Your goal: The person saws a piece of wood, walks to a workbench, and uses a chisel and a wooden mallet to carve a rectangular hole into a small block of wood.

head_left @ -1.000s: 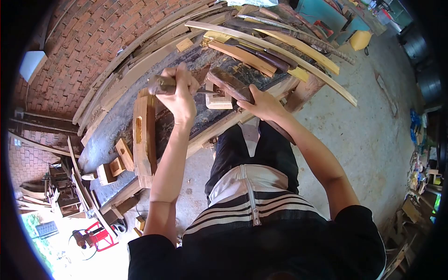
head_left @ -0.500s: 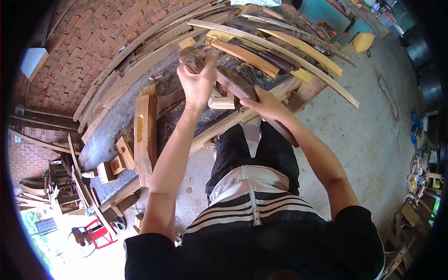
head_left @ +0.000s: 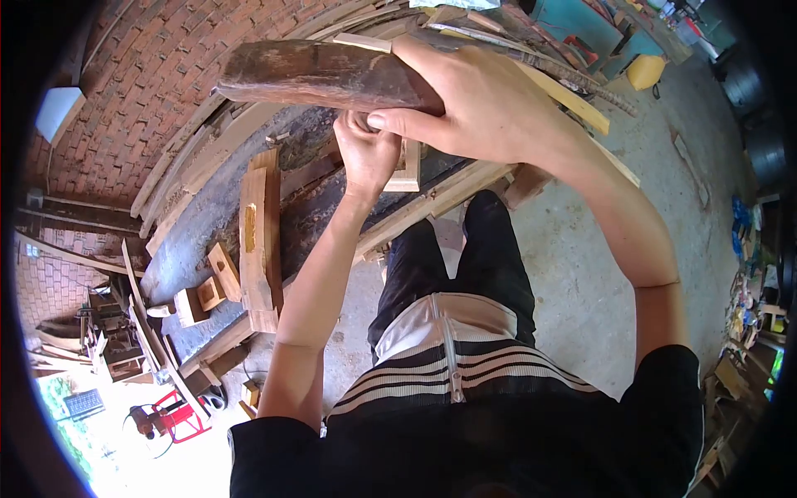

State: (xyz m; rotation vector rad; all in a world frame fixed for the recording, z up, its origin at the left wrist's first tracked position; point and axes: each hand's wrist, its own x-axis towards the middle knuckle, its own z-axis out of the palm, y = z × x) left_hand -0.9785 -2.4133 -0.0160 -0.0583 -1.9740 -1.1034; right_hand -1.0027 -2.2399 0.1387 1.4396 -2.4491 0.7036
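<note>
Both hands work above the workbench (head_left: 207, 232): the right hand (head_left: 490, 108) grips a dark wooden block (head_left: 315, 75) high, probably to expose its underside. Beneath it the left hand (head_left: 365, 153) has curled fingers, and what they hold is hidden.

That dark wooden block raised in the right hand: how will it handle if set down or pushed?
Probably stiff and fairly heavy: the dark wooden block looks thick and solid, and the right hand grips only one end. Its flat-looking faces suggest it would lie still rather than roll. The worn surface may be slightly slick.
</note>
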